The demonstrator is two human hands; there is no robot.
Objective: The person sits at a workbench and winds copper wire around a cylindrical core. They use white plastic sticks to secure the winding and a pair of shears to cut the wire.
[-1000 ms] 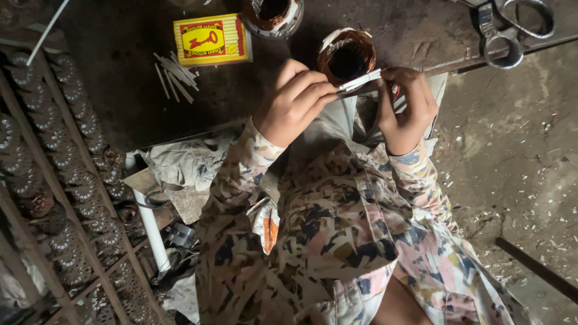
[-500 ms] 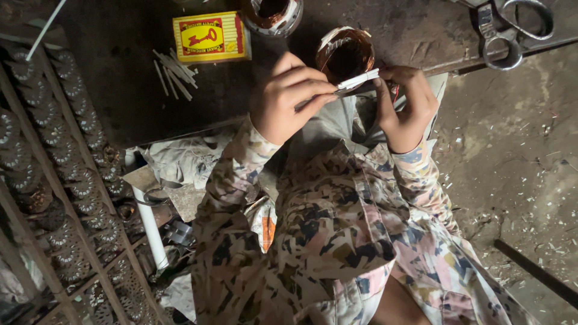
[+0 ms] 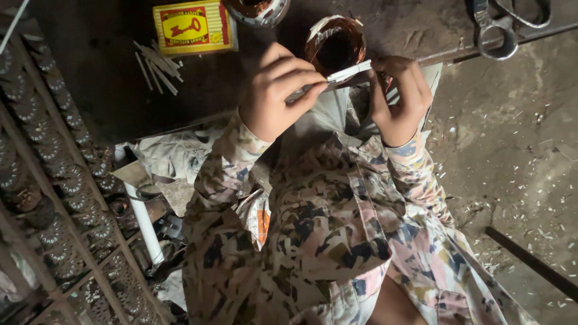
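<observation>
Dim, dusty floor lies below, with a dark desk at the top of the head view; the left hand and right hand each pinch one end of a thin white stick, held just over an open pot of brown paste; its long axis runs nearly level, tilted slightly up toward the right hand; a slip could likely drop it into the paste; a yellow box and loose sticks lie nearby.
</observation>
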